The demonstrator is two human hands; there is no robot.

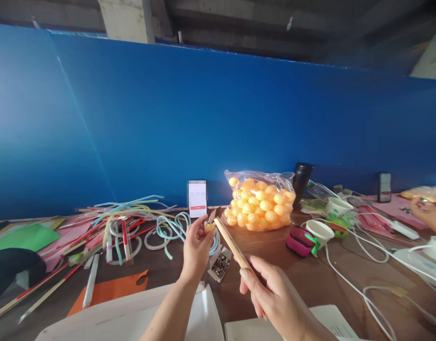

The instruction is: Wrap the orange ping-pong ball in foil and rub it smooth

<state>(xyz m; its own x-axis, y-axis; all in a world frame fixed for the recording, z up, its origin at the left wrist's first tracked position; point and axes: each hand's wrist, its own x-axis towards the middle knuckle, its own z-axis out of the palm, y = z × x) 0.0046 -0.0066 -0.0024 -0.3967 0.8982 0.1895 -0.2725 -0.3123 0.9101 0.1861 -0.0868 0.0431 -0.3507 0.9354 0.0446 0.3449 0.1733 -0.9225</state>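
Observation:
My left hand (196, 246) is raised over the brown table (267, 246) with its fingers pinched on a small orange piece (209, 227), too small to name. My right hand (275, 293) is closed round a tan wooden stick (232, 244). The stick slants up and left, and its tip meets the small piece at my left fingertips. Below the hands lies a small open box of metal bits (220, 265). Behind them stands a clear bag of orange balls (260, 201).
Coloured straws and tubes (129, 222) and paper sheets litter the left. A white card (197, 199), a black cup (302, 182), white cups (320, 230), a pink object (300, 240) and white cables (353, 279) lie further back and right. Another person's hand (429, 215) is at the far right. A blue wall (218, 123) backs the table.

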